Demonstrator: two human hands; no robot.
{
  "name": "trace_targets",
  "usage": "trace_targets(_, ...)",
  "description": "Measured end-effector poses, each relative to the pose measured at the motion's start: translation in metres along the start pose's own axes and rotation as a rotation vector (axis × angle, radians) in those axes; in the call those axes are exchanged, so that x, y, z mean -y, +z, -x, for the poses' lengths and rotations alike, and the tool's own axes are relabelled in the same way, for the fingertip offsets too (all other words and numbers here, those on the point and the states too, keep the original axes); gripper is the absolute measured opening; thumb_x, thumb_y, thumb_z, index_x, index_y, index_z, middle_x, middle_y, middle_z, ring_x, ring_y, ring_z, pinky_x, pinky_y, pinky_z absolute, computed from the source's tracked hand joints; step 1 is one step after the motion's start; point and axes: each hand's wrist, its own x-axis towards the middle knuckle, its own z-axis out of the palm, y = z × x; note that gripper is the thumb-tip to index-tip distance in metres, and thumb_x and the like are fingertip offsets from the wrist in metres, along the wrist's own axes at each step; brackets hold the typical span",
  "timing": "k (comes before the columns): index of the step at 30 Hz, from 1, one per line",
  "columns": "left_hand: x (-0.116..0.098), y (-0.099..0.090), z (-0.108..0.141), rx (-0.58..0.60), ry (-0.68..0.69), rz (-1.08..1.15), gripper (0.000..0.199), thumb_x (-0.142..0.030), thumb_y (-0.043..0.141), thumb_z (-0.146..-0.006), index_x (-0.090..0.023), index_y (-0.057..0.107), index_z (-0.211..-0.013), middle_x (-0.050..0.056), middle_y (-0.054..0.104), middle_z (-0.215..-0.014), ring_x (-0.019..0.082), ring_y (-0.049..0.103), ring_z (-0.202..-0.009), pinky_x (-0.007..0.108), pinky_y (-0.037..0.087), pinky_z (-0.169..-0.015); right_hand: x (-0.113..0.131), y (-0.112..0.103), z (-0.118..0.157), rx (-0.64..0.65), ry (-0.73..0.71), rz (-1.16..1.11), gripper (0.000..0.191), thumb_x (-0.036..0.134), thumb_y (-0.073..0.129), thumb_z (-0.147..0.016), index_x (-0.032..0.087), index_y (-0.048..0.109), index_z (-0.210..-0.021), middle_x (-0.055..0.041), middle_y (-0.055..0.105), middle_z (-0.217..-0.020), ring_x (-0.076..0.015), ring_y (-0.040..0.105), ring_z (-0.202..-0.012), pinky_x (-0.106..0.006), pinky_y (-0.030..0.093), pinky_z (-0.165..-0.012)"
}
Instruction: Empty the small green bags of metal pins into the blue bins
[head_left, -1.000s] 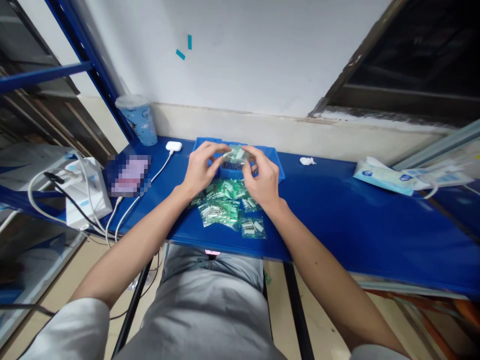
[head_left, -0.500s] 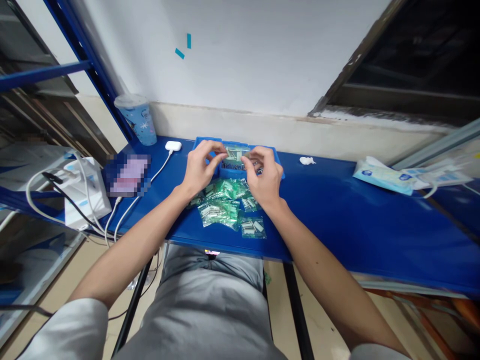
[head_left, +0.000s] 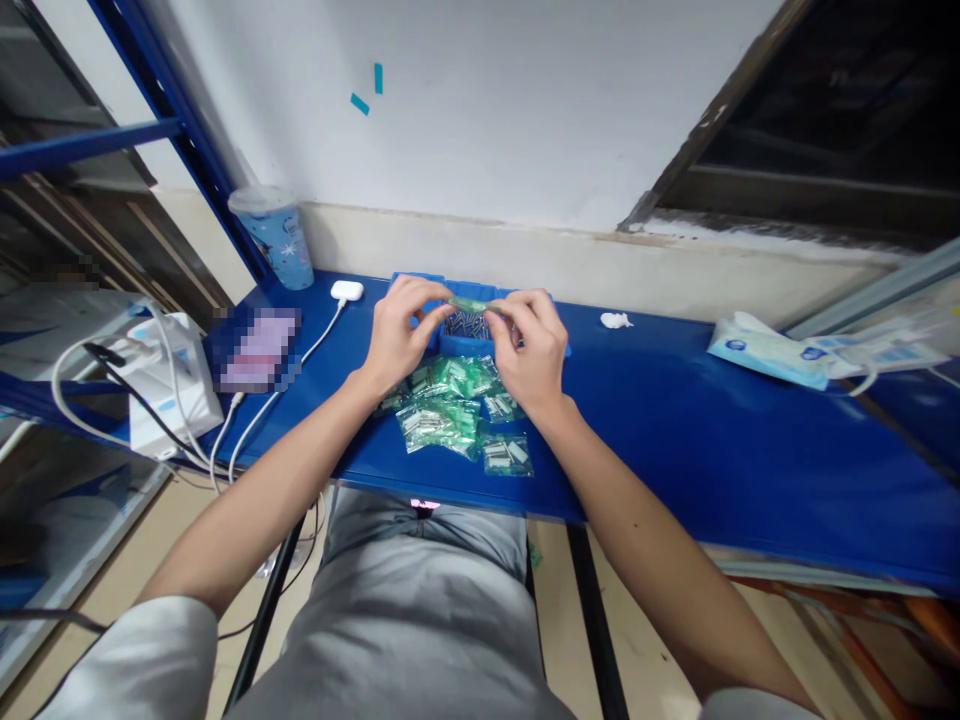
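Observation:
Between both hands, above the blue bins point(head_left: 466, 348), a small clear greenish bag point(head_left: 471, 304) is stretched nearly flat, seen edge-on. My left hand point(head_left: 405, 325) pinches its left end between thumb and fingertips. The right end is pinched by my right hand point(head_left: 531, 345). Dark metal screws point(head_left: 466, 325) lie in the bin below the bag. In front of the bins, several filled bags point(head_left: 442, 420) with white and metal pieces form a pile, and one bag point(head_left: 508, 455) lies at its right front edge.
A blue cup point(head_left: 274, 240) and a white charging case point(head_left: 346, 291) with a cable stand at the left back. A white power strip point(head_left: 169, 385) sits further left. White crumpled tissue point(head_left: 616, 320) and a tissue pack point(head_left: 772, 350) lie to the right on the blue table point(head_left: 645, 430).
The held bag has tilted from showing its face to nearly edge-on, so more screws show beneath it. Both hands keep their grip and have barely moved.

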Motion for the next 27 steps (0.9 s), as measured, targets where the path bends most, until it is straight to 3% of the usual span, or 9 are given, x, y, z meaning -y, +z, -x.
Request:
trace_targets(6,0.0004,0.0021,0.0006,-0.042,-0.078,0.074,0.014,-0.034,0.074,-0.099,-0.020,0.070,-0.096,0.002,0.075,-0.094,0.015,0.070,-0.087,0.023,0.055,-0.069,-0.0011,0.0006,0.0006,0.008,0.035,0.012,0.017,0.030,0.056,-0.106,0.023,0.071,-0.102,-0.0073,0.073,-0.103,-0.0204,0.073,-0.092,-0.038,0.061,-0.081)
trace_targets(8,-0.0011,0.0009,0.0003,-0.017,-0.063,0.056,0.008,-0.028,0.071,-0.100,-0.021,0.074,-0.096,0.003,0.077,-0.097,0.016,0.071,-0.093,0.025,0.057,-0.073,-0.0035,0.0029,0.0026,-0.011,0.036,0.007,0.014,0.031,0.057,-0.106,0.023,0.069,-0.106,-0.0062,0.075,-0.100,-0.0191,0.074,-0.087,-0.035,0.061,-0.077)
trace_targets(12,-0.0041,-0.0012,0.0001,0.010,-0.072,0.006,0.015,-0.022,0.064,-0.103,-0.024,0.079,-0.104,0.004,0.079,-0.103,0.019,0.071,-0.099,0.030,0.059,-0.079,-0.0059,0.0052,0.0057,-0.039,0.091,0.004,0.014,0.035,0.062,-0.104,0.025,0.065,-0.114,-0.0021,0.078,-0.094,-0.0161,0.074,-0.075,-0.029,0.059,-0.067)
trace_targets(15,-0.0043,-0.0017,0.0002,0.015,-0.079,0.001,0.014,-0.025,0.066,-0.102,-0.024,0.079,-0.106,0.004,0.078,-0.105,0.019,0.070,-0.099,0.030,0.058,-0.078,-0.0030,0.0026,0.0047,0.001,0.086,0.009,0.015,0.034,0.055,-0.106,0.024,0.067,-0.109,-0.0036,0.079,-0.097,-0.0169,0.075,-0.077,-0.032,0.062,-0.075)
trace_targets(19,-0.0041,-0.0031,-0.0005,0.013,-0.056,-0.011,0.017,-0.034,0.066,-0.104,-0.023,0.079,-0.105,0.005,0.079,-0.103,0.019,0.069,-0.100,0.028,0.057,-0.073,0.0019,-0.0013,0.0018,0.038,0.064,-0.009,0.027,0.025,0.045,-0.108,0.022,0.070,-0.119,-0.0053,0.079,-0.096,-0.0179,0.076,-0.078,-0.035,0.062,-0.077)
trace_targets(23,-0.0039,-0.0033,-0.0012,-0.006,-0.011,-0.026,0.020,-0.039,0.066,-0.104,-0.024,0.078,-0.100,0.005,0.079,-0.101,0.020,0.068,-0.102,0.029,0.056,-0.072,0.0032,-0.0019,-0.0001,0.045,0.053,0.015,0.020,0.028,0.053,-0.106,0.023,0.072,-0.111,-0.0060,0.076,-0.099,-0.0180,0.073,-0.080,-0.035,0.060,-0.075)
trace_targets(27,-0.0011,0.0002,-0.0003,-0.025,-0.082,0.007,0.023,-0.044,0.068,-0.103,-0.021,0.073,-0.103,0.004,0.078,-0.100,0.017,0.071,-0.094,0.026,0.056,-0.071,0.0002,0.0003,0.0006,0.022,0.048,0.016,0.018,0.032,0.056,-0.106,0.023,0.070,-0.101,-0.0072,0.073,-0.100,-0.0194,0.072,-0.088,-0.035,0.060,-0.078)
